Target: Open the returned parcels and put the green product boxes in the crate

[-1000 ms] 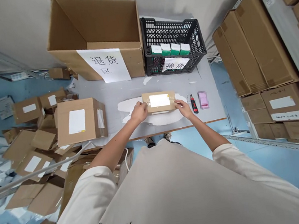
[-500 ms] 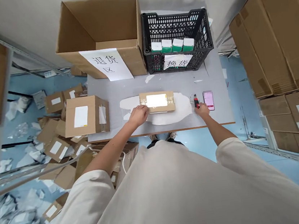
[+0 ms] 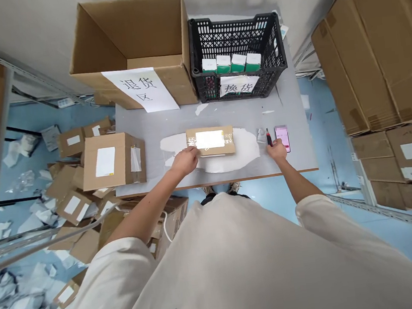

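Note:
A small taped cardboard box with a white label lies on a white worn patch of the table, near its front edge. My left hand grips the left front corner of this box, fingers curled at its edge. To the right, my right hand is closed around a red and black utility knife, its tip pointing away from me. The knife is apart from the box. Just right of it lies a phone with a lit pink screen.
A larger labelled carton stands at the table's left edge. Behind are a big open carton and a black plastic crate with several white-green boxes. Cartons and wrappings litter the floor on the left; stacked cartons stand right.
The view has shifted slightly, moving everything a little left. My right hand has turned the knife, so less of its red side shows. My left hand stays at the small box.

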Available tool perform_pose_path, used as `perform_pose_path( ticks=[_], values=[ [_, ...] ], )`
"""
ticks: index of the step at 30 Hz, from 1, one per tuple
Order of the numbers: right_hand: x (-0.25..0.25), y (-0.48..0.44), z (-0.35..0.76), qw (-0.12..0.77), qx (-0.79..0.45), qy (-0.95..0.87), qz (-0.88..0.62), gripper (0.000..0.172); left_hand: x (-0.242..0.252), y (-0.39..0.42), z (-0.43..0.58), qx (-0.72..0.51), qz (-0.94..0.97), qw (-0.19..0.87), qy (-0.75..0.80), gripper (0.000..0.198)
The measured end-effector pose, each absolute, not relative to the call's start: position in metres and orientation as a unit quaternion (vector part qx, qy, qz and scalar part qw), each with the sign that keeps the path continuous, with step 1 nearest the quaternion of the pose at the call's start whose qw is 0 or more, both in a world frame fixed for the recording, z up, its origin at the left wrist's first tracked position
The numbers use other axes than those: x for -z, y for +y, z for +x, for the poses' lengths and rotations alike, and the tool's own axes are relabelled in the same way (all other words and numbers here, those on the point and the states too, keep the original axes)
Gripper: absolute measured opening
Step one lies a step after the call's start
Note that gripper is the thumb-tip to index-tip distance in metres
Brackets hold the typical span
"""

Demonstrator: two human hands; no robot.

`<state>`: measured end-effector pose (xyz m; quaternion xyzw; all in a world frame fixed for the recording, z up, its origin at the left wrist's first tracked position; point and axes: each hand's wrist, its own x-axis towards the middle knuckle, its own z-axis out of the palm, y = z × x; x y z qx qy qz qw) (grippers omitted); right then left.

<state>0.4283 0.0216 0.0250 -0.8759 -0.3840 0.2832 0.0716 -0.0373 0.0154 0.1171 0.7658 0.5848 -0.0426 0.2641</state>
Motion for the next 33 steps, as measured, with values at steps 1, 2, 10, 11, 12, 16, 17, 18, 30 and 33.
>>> perform_pose_path(
  ticks=[1, 2, 10, 11, 12, 16, 17, 18, 30, 33],
  values=[
    [-0.033, 0.022, 0.428, 0.111, -0.292, -0.368, -0.876, 0.031, -0.117, 0.015, -0.039, 0.044, 0.771, 0.263, 0.578, 0.044],
    [-0.042, 0.023, 0.426, 0.154, -0.307, -0.356, -0.869, 0.028, -0.117, 0.015, -0.040, 0.046, 0.777, 0.261, 0.571, 0.045],
    [-0.115, 0.044, 0.360, 0.277, -0.446, -0.501, -0.688, 0.040, -0.113, 0.016, -0.051, 0.046, 0.835, 0.222, 0.502, 0.046],
    [-0.123, 0.045, 0.346, 0.262, -0.446, -0.540, -0.664, 0.043, -0.111, 0.015, -0.053, 0.041, 0.838, 0.219, 0.498, 0.045],
    [-0.129, 0.046, 0.331, 0.243, -0.438, -0.581, -0.642, 0.043, -0.110, 0.014, -0.054, 0.036, 0.841, 0.217, 0.495, 0.045],
    [-0.147, 0.052, 0.276, 0.143, -0.346, -0.737, -0.563, 0.036, -0.104, 0.008, -0.060, 0.014, 0.850, 0.228, 0.476, 0.048],
    [-0.150, 0.054, 0.263, 0.115, -0.327, -0.761, -0.548, 0.036, -0.103, 0.006, -0.062, 0.010, 0.851, 0.230, 0.472, 0.049],
    [-0.152, 0.057, 0.252, 0.086, -0.311, -0.780, -0.536, 0.036, -0.102, 0.005, -0.063, 0.006, 0.852, 0.233, 0.468, 0.049],
    [-0.156, 0.074, 0.198, -0.081, -0.225, -0.827, -0.509, 0.045, -0.101, 0.001, -0.068, -0.008, 0.862, 0.252, 0.440, 0.046],
    [-0.154, 0.075, 0.198, -0.087, -0.221, -0.829, -0.506, 0.047, -0.103, 0.001, -0.069, -0.010, 0.865, 0.248, 0.436, 0.045]
  ],
)
